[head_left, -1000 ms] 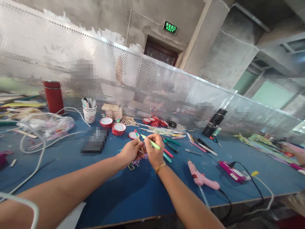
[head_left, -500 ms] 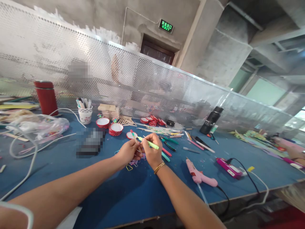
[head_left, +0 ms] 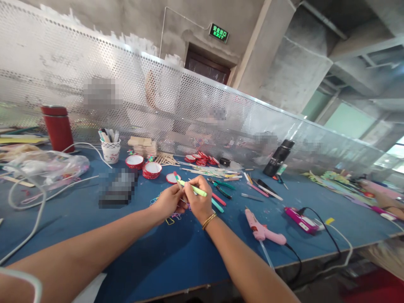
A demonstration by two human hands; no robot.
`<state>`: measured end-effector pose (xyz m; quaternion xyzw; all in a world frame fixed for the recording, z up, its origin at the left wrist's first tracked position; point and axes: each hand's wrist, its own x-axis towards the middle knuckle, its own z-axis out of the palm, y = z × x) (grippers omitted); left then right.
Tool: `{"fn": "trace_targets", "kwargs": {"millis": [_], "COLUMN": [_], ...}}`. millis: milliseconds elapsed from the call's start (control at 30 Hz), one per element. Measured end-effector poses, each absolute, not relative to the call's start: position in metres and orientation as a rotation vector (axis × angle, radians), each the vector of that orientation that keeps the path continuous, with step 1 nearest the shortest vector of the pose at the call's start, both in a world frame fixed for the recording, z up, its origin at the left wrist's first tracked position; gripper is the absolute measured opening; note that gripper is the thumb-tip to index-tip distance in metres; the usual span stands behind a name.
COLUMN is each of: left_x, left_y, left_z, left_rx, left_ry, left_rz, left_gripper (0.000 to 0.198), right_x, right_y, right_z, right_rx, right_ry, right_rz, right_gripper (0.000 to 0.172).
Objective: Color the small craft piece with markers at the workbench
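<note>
Craft stick (head_left: 176, 176), flat and wooden with a red end and a green band below it, stood tilted in the left hand (head_left: 169, 201), whose fingers and thumb were closed around its lower part above the blue tabletop (head_left: 170, 269). Gripped like a pencil in the right hand (head_left: 201, 201) was a slim lime-green marker pen (head_left: 198, 189) of smooth plastic. A second earlier the pen's tip had been just to the right of the stick; now it had come across to the stick, below or over the green band, though whether it touched could not be told. The two hands had drawn closer together, while the whole view had shifted slightly, carrying the table's contents leftward.

Beneath the hands lay a loose tangle of thin, bent, coloured loops (head_left: 170, 219). Beyond them stood shallow round tubs (head_left: 152, 169) with glossy red sides and white insides, beside a stack of pale wooden pieces (head_left: 142, 145) and a patterned paper cup (head_left: 111, 150) packed with pens. To the right rested pliers (head_left: 223, 191) and a pink plastic glue gun (head_left: 260, 227) with a translucent rod at its rear. A perforated metal partition (head_left: 189, 101), dotted with small round holes, closed off the far edge.
</note>
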<state>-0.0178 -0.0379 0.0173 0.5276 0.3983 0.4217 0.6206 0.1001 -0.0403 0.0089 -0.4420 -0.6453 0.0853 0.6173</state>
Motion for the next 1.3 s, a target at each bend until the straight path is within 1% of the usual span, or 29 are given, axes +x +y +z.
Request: {"fn": "trace_targets", "kwargs": {"millis": [433,800,1067,1200,1300], "left_x": [-0.0189,-0.0192,-0.0200,-0.0205,-0.0203], "left_y": [-0.0384,-0.0382,-0.0397,-0.0396,-0.0385], "left_z": [0.0181,0.0189,0.0190,0.0170,0.0148], "left_rx": [1.240,1.199,1.228,1.213,1.201], "left_ry": [0.939,0.923,0.935,0.932,0.916], "left_rz": [0.958,0.979,0.973,0.990,0.993], "left_gripper": [0.024,0.029,0.027,0.027,0.027], "right_x": [0.1012,0.1008,0.1012,0.1000,0.1007], "right_y": [-0.0379,-0.0375,-0.0378,-0.0396,-0.0394], "right_z": [0.0070,0.0084,0.0068,0.0067,0.0069], "right_rx": [-1.034,-1.029,-1.030,-1.021,-1.036], "right_ry": [-1.498,-1.507,-1.503,-1.521,-1.512], "right_rz": [0.182,0.179,0.192,0.206,0.211], "right_gripper": [0.016,0.016,0.018,0.017,0.020]}}
